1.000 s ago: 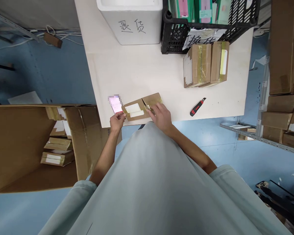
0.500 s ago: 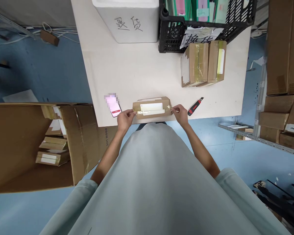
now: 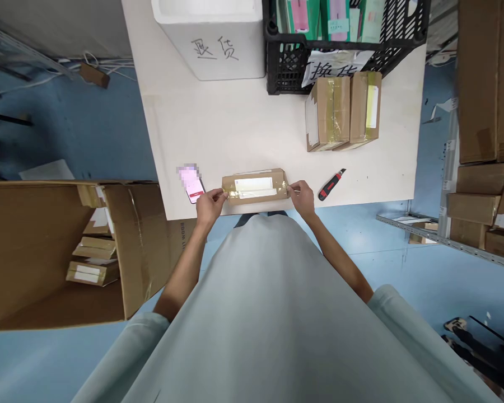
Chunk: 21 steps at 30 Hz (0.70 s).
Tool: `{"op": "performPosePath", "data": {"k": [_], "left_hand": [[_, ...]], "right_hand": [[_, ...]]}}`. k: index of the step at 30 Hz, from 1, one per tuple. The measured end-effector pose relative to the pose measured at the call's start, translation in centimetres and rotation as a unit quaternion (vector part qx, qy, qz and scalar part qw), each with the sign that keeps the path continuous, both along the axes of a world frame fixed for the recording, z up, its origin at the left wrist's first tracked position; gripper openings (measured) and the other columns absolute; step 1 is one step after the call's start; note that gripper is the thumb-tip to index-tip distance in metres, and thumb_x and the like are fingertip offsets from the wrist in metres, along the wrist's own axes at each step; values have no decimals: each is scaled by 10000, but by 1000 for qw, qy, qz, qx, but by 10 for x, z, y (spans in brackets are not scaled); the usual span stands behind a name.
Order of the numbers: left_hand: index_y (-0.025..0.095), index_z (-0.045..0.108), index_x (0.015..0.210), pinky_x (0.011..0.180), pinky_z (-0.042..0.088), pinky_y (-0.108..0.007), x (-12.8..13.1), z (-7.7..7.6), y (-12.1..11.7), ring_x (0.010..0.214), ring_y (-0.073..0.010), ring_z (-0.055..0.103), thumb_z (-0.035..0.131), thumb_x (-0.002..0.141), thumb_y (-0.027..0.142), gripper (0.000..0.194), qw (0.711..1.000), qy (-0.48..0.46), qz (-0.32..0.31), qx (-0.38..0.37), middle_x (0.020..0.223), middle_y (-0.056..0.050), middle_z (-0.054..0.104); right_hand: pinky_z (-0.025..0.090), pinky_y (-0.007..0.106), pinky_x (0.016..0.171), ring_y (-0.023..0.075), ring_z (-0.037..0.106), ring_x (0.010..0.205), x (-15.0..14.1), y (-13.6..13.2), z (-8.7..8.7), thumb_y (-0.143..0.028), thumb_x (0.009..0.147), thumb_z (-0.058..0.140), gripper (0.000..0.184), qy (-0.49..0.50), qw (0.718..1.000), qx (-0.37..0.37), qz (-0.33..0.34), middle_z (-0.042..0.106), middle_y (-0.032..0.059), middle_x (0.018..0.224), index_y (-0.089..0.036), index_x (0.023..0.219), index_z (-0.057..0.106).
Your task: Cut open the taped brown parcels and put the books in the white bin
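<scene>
A small taped cardboard parcel (image 3: pixel 254 187) with white labels lies lengthwise at the near edge of the pale table (image 3: pixel 235 129). My left hand (image 3: pixel 209 205) grips its left end and my right hand (image 3: pixel 303 198) grips its right end, fingers closed on the box. A phone (image 3: pixel 194 186) with a lit pink screen lies just left of the parcel. A red and black utility knife (image 3: pixel 331 184) lies on the table right of my right hand.
Two taped cardboard boxes (image 3: pixel 342 109) stand before a black crate (image 3: pixel 340 39) of green and pink items. A white foam box (image 3: pixel 210 33) with handwriting is at the back. A large open carton (image 3: pixel 63 246) with small parcels sits left; shelves with boxes (image 3: pixel 487 168) stand right.
A second ago the parcel lay angled with my left hand at the phone and my right hand on it. It now lies straight along the table edge, held at both ends.
</scene>
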<state>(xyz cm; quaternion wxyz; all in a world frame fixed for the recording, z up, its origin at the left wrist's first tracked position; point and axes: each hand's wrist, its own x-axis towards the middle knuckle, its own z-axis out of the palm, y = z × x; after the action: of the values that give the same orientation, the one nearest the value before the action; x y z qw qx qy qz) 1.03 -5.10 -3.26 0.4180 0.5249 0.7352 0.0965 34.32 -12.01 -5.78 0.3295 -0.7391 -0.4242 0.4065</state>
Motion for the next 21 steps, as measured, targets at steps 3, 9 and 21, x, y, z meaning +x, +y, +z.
{"op": "performPosePath", "data": {"k": [3, 9, 21], "left_hand": [[202, 847, 1093, 1076, 615, -487, 6, 10, 17, 1140, -387, 824, 716, 945, 384, 269, 997, 61, -48, -6, 1147, -147, 883], [114, 675, 1530, 1309, 476, -546, 64, 34, 48, 1544, -414, 618, 687, 1017, 427, 601, 986, 72, -114, 96, 1626, -264, 657], [132, 742, 1458, 1139, 564, -424, 322, 11, 136, 1309, -358, 781, 679, 1074, 311, 429, 972, -41, -232, 0, 1523, -206, 756]], "right_hand": [[690, 476, 978, 270, 776, 981, 7, 15, 1, -669, 1004, 679, 405, 6, 1000, -7, 25, 794, 80, 1017, -288, 871, 639], [698, 486, 952, 311, 779, 1079, 98, 38, 16, -685, 1023, 647, 454, -28, 993, 79, -77, 814, 143, 1162, -246, 1073, 753], [580, 610, 1172, 350, 715, 1260, 277, 122, -46, -657, 932, 745, 812, -92, 979, 69, -168, 745, 197, 1392, -192, 1584, 613]]}}
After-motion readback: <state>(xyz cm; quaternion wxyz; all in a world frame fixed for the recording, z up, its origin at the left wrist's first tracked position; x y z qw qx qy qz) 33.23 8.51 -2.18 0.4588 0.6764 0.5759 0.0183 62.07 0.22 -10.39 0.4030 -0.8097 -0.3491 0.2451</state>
